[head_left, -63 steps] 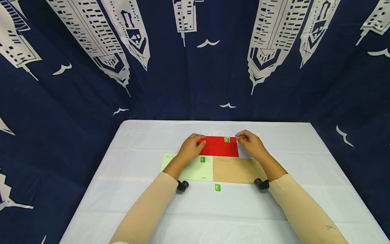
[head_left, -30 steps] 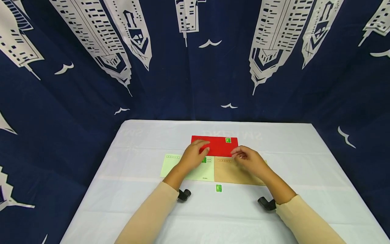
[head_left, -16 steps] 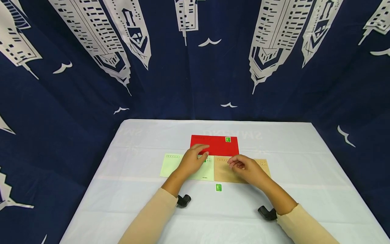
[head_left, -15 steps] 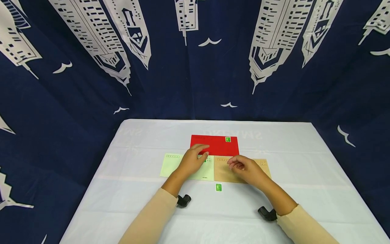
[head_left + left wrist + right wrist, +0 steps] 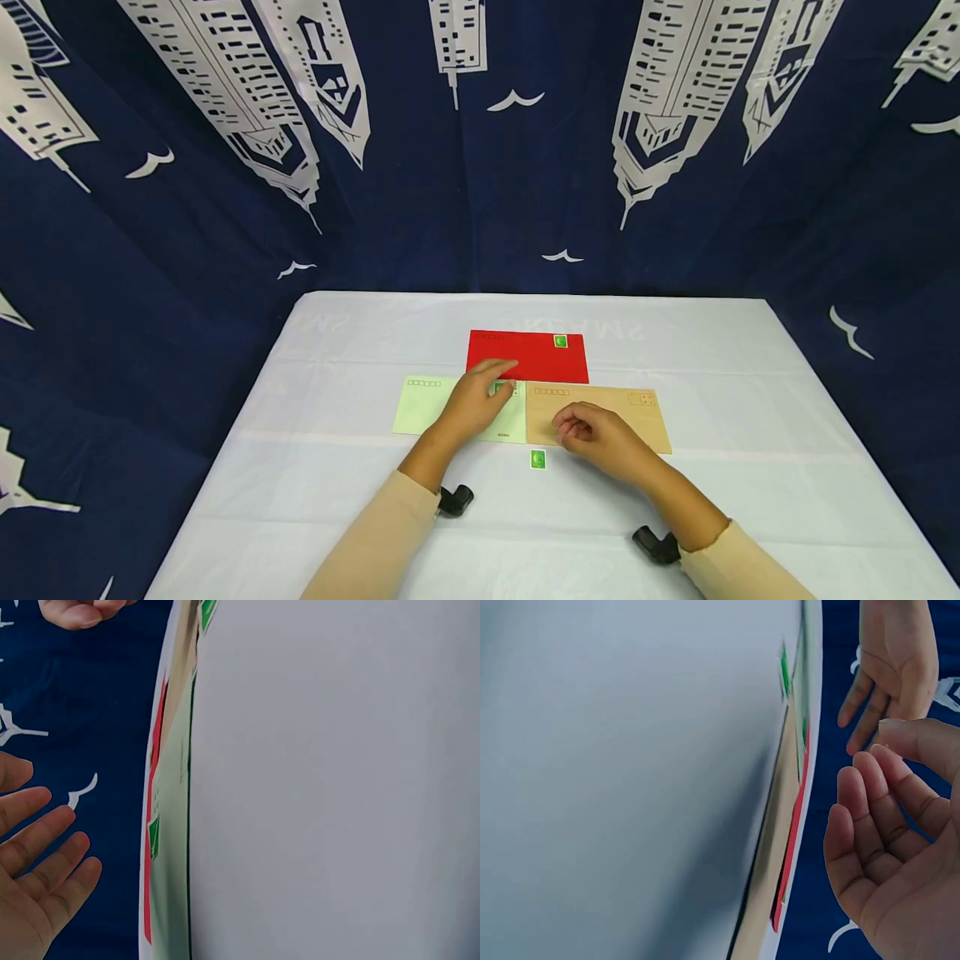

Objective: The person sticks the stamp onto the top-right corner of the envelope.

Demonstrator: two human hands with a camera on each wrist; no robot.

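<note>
In the head view my left hand (image 5: pixel 474 404) hovers over the pale green envelope (image 5: pixel 420 406), fingers extended toward the red envelope (image 5: pixel 540 358) behind it; the left wrist view shows its fingers spread and holding nothing. My right hand (image 5: pixel 606 440) is over the near part of the brown envelope (image 5: pixel 592 402). Its fingers (image 5: pixel 862 799) are loosely bent, with nothing visible between them. One green stamp (image 5: pixel 560 341) sits at the red envelope's upper right corner. A loose green stamp (image 5: pixel 537 459) lies on the tablecloth just in front of the brown envelope.
White cloth (image 5: pixel 315 467) covers the table, and the three envelopes lie flat together near its middle. Behind it hangs a dark blue curtain (image 5: pixel 420 208) printed with white buildings and birds. Black wrist cameras (image 5: pixel 456 500) are worn on both wrists.
My right hand has come from the red envelope's right corner toward me, over the brown envelope. My left hand has drawn back slightly off the red envelope. The envelopes stay in place.
</note>
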